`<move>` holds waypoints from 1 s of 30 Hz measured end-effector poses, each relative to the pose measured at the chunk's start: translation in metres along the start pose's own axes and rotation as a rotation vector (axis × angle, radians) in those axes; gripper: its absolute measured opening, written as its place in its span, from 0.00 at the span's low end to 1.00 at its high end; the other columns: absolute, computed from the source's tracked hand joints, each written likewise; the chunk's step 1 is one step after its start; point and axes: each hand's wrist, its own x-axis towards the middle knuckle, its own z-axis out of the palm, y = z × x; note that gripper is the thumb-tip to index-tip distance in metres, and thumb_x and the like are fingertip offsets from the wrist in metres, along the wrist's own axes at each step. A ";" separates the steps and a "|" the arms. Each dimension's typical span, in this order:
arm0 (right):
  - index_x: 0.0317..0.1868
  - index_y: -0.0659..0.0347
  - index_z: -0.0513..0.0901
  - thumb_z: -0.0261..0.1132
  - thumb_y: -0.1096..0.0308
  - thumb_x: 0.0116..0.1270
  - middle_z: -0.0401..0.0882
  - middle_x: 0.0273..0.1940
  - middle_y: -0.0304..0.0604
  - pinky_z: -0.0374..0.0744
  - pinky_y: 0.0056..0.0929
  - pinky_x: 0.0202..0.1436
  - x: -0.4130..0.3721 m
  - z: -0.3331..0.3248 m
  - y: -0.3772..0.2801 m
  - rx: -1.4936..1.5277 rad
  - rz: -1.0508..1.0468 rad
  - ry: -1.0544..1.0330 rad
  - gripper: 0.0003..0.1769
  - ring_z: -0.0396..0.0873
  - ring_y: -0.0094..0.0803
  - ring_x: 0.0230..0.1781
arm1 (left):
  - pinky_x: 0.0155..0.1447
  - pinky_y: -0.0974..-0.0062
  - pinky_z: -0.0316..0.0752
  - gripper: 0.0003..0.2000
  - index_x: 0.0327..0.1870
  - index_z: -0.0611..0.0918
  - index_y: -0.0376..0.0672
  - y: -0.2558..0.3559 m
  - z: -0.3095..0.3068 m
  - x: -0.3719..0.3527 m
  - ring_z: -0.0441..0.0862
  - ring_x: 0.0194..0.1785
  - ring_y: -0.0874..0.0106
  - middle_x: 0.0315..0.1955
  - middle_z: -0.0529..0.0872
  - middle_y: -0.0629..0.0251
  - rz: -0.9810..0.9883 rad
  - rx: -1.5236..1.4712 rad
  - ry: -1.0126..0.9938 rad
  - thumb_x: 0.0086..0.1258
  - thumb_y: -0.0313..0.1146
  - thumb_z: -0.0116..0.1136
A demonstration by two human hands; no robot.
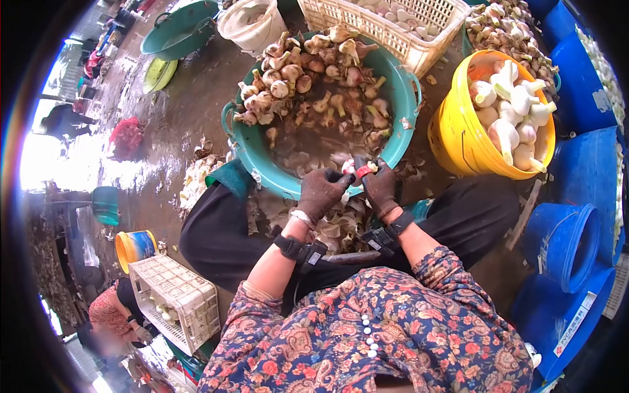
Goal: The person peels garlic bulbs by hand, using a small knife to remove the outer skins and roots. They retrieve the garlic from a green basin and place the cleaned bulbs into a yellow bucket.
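Observation:
In brown work gloves, my left hand (324, 194) and my right hand (380, 187) come together over the near rim of a green tub (240, 152). A pinkish-white garlic bulb (348, 166) is pinched between their closed fingers. A red band (362, 171) shows at my right fingertips; I cannot tell if it is tape or part of a small tool. Unpeeled garlic bulbs (288, 72) are heaped at the tub's far side, and several more lie in its murky water. Loose garlic skins (341, 226) cover the ground between my legs, below the hands.
A yellow bucket (452, 141) of cleaned garlic stands to the right. Beyond the tub are a cream crate (393, 42) and a white bucket (252, 29). Blue buckets (557, 242) line the right side. At lower left, another person (114, 314) sits by a crate (187, 295).

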 end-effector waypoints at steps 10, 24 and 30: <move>0.47 0.65 0.80 0.61 0.69 0.66 0.81 0.41 0.38 0.77 0.22 0.43 -0.008 0.001 -0.018 0.447 0.099 -0.378 0.12 0.79 0.23 0.39 | 0.33 0.75 0.75 0.10 0.29 0.83 0.35 -0.050 -0.024 0.012 0.80 0.24 0.74 0.21 0.84 0.59 -0.307 -0.186 0.083 0.59 0.35 0.62; 0.44 0.68 0.79 0.68 0.56 0.55 0.82 0.33 0.53 0.78 0.34 0.39 -0.004 -0.012 -0.005 -0.353 -0.313 -0.337 0.24 0.83 0.38 0.35 | 0.29 0.78 0.73 0.11 0.34 0.84 0.34 -0.012 -0.013 -0.026 0.77 0.23 0.82 0.19 0.83 0.65 -0.139 -0.325 -0.142 0.57 0.34 0.65; 0.46 0.67 0.77 0.67 0.64 0.61 0.80 0.37 0.42 0.77 0.25 0.42 -0.010 -0.013 -0.011 0.072 0.026 -0.572 0.18 0.78 0.25 0.38 | 0.36 0.66 0.76 0.14 0.33 0.84 0.40 -0.064 -0.017 -0.003 0.84 0.31 0.59 0.23 0.84 0.55 -0.137 0.338 0.231 0.57 0.43 0.60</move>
